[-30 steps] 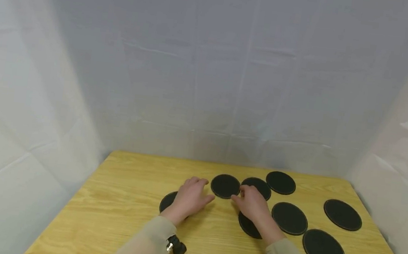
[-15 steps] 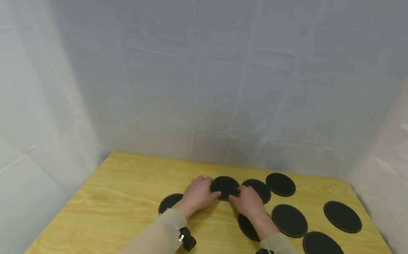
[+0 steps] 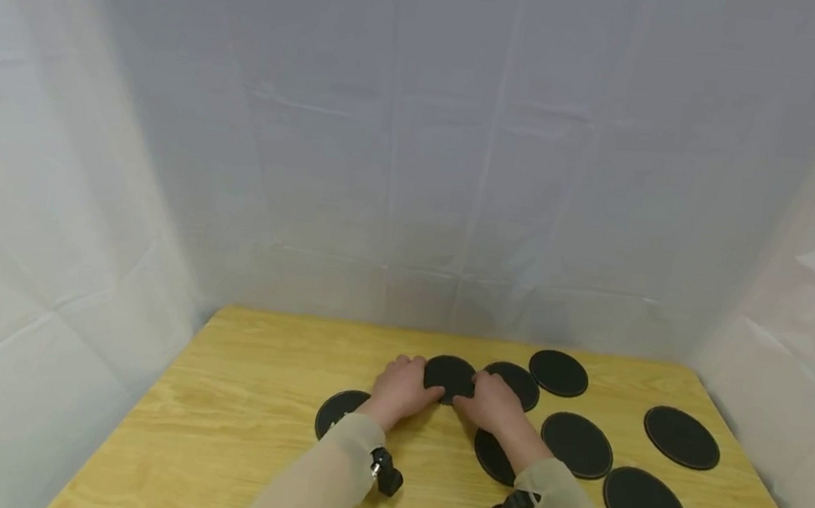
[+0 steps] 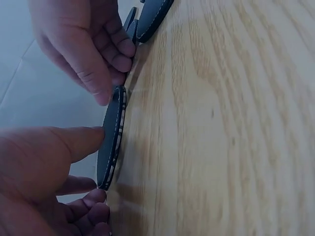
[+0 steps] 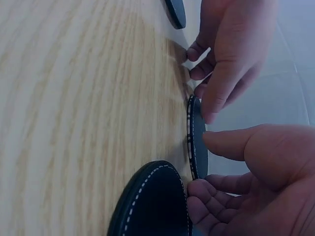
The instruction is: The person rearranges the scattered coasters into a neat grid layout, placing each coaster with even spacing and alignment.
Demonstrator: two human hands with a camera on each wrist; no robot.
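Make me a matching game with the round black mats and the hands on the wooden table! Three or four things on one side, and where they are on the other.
Things:
1. left hand
2. right hand
3. middle coaster
4. far-right coaster

Places:
A. lies alone near the right edge of the table
B. pinched between both hands
C. grips the middle coaster's left edge
D. grips the middle coaster's right edge

Pairs: 1-C, 2-D, 3-B, 4-A

white-draped studio booth (image 3: 418,163), wooden table (image 3: 245,420)
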